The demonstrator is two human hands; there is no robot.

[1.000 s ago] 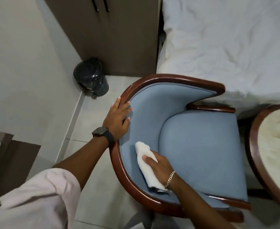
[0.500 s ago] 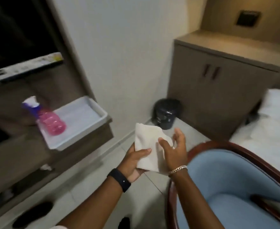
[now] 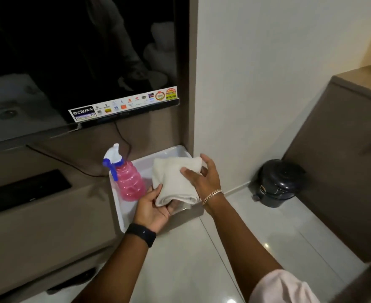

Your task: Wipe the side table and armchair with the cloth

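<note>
A folded white cloth [image 3: 173, 179] is held between both hands just above a white tray [image 3: 123, 212]. My left hand [image 3: 153, 207] grips its lower edge from underneath, thumb on top. My right hand [image 3: 202, 177] lies on the cloth's right side with the fingers spread over it. The armchair and the side table are out of view.
A pink spray bottle [image 3: 128, 179] with a white and blue trigger stands in the tray's left part. The tray rests on a brown TV shelf [image 3: 49, 215] under a television [image 3: 70, 62]. A black pedal bin [image 3: 277, 182] stands on the tiled floor beside a brown cabinet [image 3: 342, 160].
The view swung left from the armchair to the TV shelf. The cloth went from wiping the chair's inside to being held in both hands, folded, over the tray.
</note>
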